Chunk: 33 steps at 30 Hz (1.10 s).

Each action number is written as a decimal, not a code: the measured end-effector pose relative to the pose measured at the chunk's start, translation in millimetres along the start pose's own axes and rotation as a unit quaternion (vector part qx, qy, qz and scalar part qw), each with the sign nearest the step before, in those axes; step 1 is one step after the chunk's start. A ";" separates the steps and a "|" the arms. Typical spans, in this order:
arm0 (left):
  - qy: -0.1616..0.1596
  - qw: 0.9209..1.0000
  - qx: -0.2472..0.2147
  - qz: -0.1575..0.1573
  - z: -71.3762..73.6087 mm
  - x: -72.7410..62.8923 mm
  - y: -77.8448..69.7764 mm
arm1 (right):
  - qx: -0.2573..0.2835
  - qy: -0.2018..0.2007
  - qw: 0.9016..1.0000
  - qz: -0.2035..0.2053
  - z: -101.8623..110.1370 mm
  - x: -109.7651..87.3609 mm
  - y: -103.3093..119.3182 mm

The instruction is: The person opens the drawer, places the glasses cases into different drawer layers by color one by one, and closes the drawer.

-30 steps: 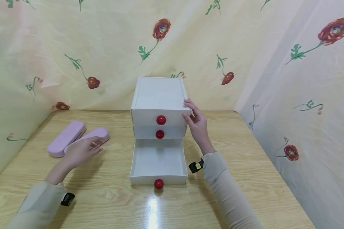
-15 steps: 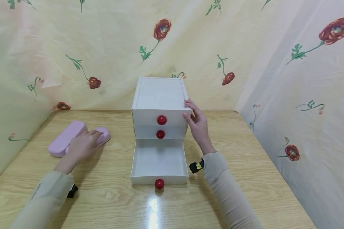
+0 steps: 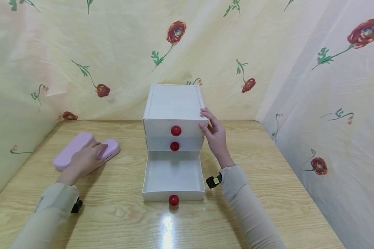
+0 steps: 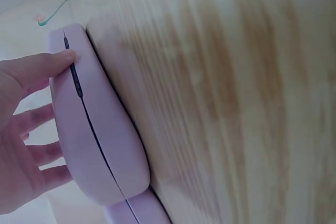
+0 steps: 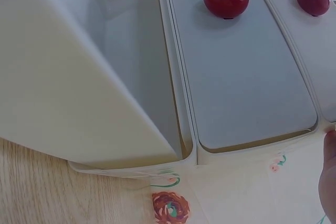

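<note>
My left hand (image 3: 85,158) grips the nearer of two lilac, glasses-case-shaped hard cases (image 3: 111,148). In the left wrist view, the thumb lies on the dark catch in the seam of this case (image 4: 100,135), with the other fingers along its far side. The second lilac case (image 3: 74,148) lies close behind it on the left. At the table's middle stands a white drawer cabinet (image 3: 174,102) with round red knobs. My right hand (image 3: 216,138) rests at its upper right front corner, thumb on the front, a finger on top. The bottom drawer (image 3: 174,173) is pulled out and holds nothing.
The wooden table (image 3: 255,166) spreads around the cabinet. A flower-printed cloth (image 3: 121,52) hangs behind and along the sides. In the right wrist view, the pulled-out drawer's wall (image 5: 68,93) juts out beside the closed drawer fronts.
My left hand has come down from above onto the nearer lilac case and taken hold of it; the case now looks tipped, its seam showing. My right hand stays at the cabinet corner.
</note>
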State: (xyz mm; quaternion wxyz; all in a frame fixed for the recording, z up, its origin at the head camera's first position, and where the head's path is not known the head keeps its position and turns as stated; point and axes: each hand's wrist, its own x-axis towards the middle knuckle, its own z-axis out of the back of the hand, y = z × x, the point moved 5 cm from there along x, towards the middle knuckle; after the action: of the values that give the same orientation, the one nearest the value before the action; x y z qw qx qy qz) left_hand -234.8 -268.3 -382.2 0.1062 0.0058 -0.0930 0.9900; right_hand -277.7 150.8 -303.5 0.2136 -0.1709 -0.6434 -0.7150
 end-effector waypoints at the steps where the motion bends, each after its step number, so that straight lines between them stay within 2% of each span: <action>1: 0.005 1.000 -0.002 0.001 -0.2 -0.8 0.9 | 0.001 -0.001 1.000 0.001 0.0 -0.1 0.0; 7: 0.023 1.000 -0.009 0.005 -1.4 -6.2 3.9 | 0.000 -0.001 1.000 0.007 -0.8 -0.1 0.1; 13: 0.005 1.000 -0.007 -0.017 -5.1 -13.2 -4.3 | 0.001 -0.001 1.000 0.006 -0.8 -0.1 0.0; 18: 0.003 1.000 -0.015 -0.017 -7.8 -19.1 -11.0 | -0.003 -0.002 1.000 0.005 -0.2 0.7 -0.2; 23: -0.001 1.000 -0.019 -0.024 -9.3 -22.7 -11.1 | -0.003 -0.001 1.000 0.005 -0.1 1.3 0.6; 33: -0.003 0.998 -0.045 -0.049 -1.8 -27.2 -14.6 | 0.005 -0.003 1.000 0.011 0.1 1.1 1.2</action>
State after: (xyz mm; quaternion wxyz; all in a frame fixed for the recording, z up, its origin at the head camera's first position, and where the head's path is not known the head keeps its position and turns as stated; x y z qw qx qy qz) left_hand -205.1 -259.7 -382.2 0.1549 0.0086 -0.1378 0.9782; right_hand -277.9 150.7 -301.9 0.2206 -0.1787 -0.6457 -0.7088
